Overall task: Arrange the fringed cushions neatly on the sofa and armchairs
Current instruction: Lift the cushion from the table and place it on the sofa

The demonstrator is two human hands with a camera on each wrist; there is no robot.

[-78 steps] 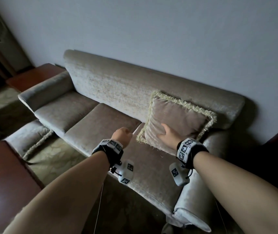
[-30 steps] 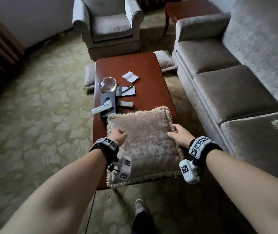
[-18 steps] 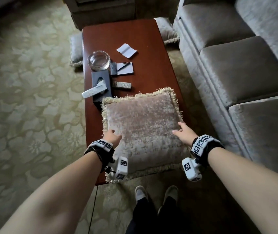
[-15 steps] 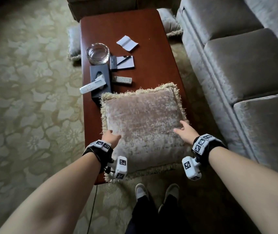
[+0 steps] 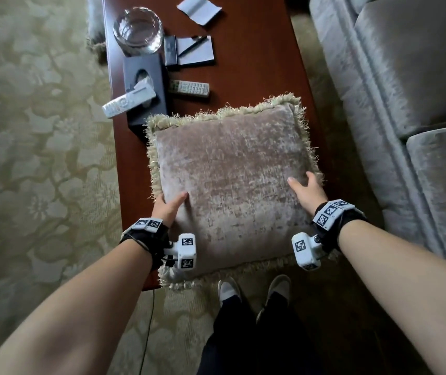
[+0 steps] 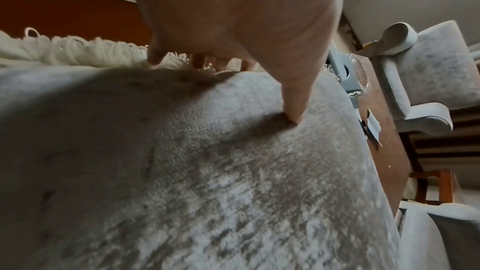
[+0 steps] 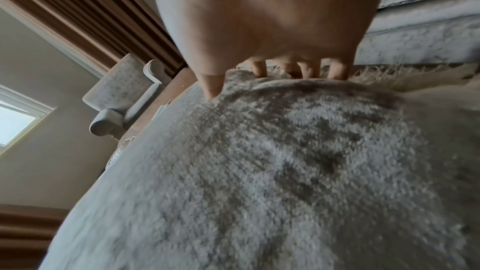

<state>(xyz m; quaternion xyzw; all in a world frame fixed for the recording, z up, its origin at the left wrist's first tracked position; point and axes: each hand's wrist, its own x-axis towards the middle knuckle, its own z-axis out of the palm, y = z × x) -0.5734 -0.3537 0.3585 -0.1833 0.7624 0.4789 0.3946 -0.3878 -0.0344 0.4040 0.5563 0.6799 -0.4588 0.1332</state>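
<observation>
Fingers (image 6: 200, 62) of the left hand (image 5: 166, 208) curl under the fringed cushion's (image 5: 230, 180) left edge with the thumb dug into its top, and the right hand (image 5: 307, 192) clamps the opposite edge the same way, thumb on top, fingers (image 7: 307, 70) tucked into the fringe. Cushion lies flat at frame centre on the near end of the coffee table (image 5: 257, 63), its near fringe overhanging; sofa (image 5: 406, 77) fills the right side. Risk, as I judge it: lifting could drag the far-left corner across the tissue box (image 5: 144, 85) it touches and knock off the white remote (image 5: 128, 101) perched on top.
</observation>
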